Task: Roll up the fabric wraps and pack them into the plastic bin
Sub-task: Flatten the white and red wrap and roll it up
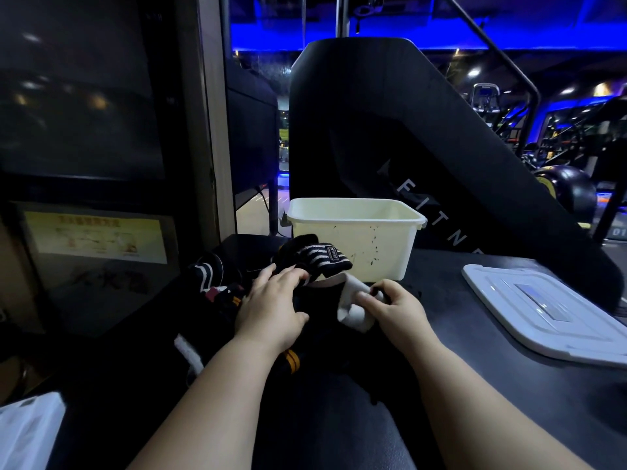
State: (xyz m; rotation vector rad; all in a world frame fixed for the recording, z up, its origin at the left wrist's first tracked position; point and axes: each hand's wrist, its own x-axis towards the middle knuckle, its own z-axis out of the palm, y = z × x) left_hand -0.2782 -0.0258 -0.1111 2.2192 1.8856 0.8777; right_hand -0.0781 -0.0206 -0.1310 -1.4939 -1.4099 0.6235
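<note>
A white plastic bin (390, 239) stands open on the dark surface just beyond my hands. A heap of dark fabric wraps (217, 283) with white and yellow stripes lies in front of it. My left hand (271, 310) rests on the heap, its fingers on a black-and-white striped wrap (322, 257) that leans against the bin's front wall. My right hand (390, 307) pinches the white end of a wrap (353, 312) between thumb and fingers. The rest of that wrap is black and hard to tell from the surface.
The bin's white lid (556, 313) lies flat to the right. A large black fitness machine (424, 137) rises right behind the bin. A dark cabinet with a yellow notice (98, 235) stands at the left. A white bag (27, 432) shows at the bottom left corner.
</note>
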